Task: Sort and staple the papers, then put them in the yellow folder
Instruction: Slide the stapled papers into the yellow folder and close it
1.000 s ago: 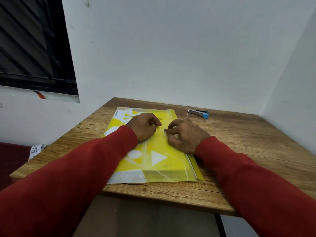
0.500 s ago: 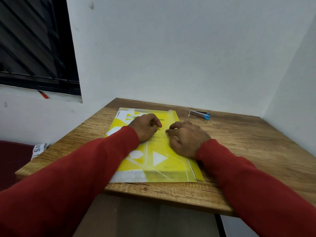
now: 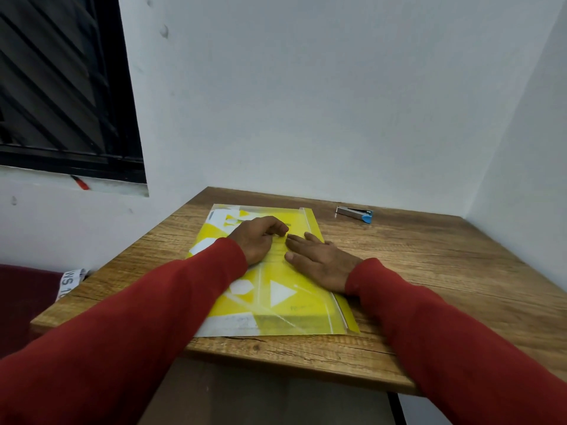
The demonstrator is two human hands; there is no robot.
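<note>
Since prev. frame, right hand (image 3: 322, 261) has gone from curled to flat: fingers now straight, palm down on the yellow folder (image 3: 276, 271), near its right edge. Left hand (image 3: 257, 239) position approx. unchanged; camera view shifted slightly.

Yellow folder: lies flat on the counter (image 3: 429, 271), long side running away from the person, near edge close to the counter's front edge. Cover translucent, w/ white geometric shapes (triangle, hexagon) showing. White paper visible along the folder's near-left corner and far-left corner; cannot tell if inside or under it.

Left hand: rests on the folder's upper-middle area, fingers curled under, knuckles up. Cannot tell whether it pinches anything; nothing visible in the grip. Fingertips sit just beside the right hand's fingertips, approx. touching.

Both arms in red sleeves (image 3: 153, 332), forearms crossing the counter's front edge.

Stapler (image 3: 354, 212): metal body, blue end, lying on the counter beyond the folder's far-right corner, well apart from both hands, near the back wall.

Surroundings: white walls meet in a corner behind the counter; dark window (image 3: 61, 87) upper left; dark red surface w/ white printed label (image 3: 72, 282) at lower left, beside the counter.
</note>
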